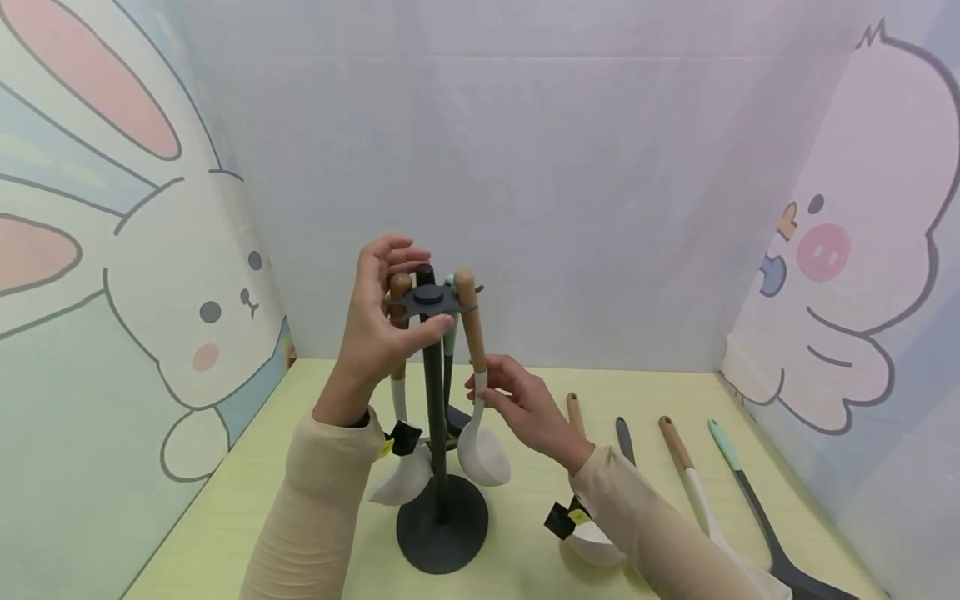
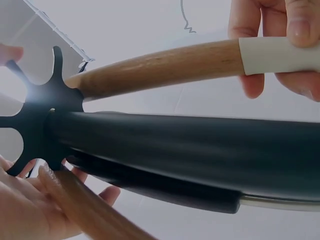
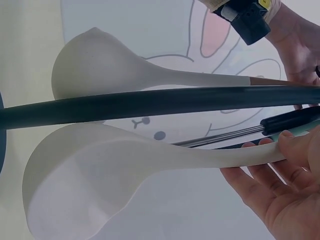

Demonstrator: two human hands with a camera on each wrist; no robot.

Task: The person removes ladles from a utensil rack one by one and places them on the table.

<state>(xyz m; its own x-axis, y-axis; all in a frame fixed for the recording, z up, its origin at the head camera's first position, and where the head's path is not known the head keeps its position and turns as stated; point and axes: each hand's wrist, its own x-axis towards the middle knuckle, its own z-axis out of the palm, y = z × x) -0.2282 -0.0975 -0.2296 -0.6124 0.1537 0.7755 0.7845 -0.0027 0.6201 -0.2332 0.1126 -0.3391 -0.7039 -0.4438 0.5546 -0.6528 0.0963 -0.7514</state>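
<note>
A black utensil rack stands upright on a round base. My left hand curves around its notched top disc, thumb along the front edge and fingers behind. At the rack's right side, a white ladle with a wooden handle hangs bowl down, its handle top at the disc. My right hand pinches this ladle's white shaft just below the wood, thumb against fingers. Another white ladle with a wooden handle hangs on the left, near my left palm. Behind the post hangs a utensil with a mint-green handle.
Several utensils lie on the pale yellow table at right: a white-bowled one, one with a dark grey handle, one with a wooden handle and white shaft, and a black turner with a mint-green handle. Cartoon-printed walls surround the table.
</note>
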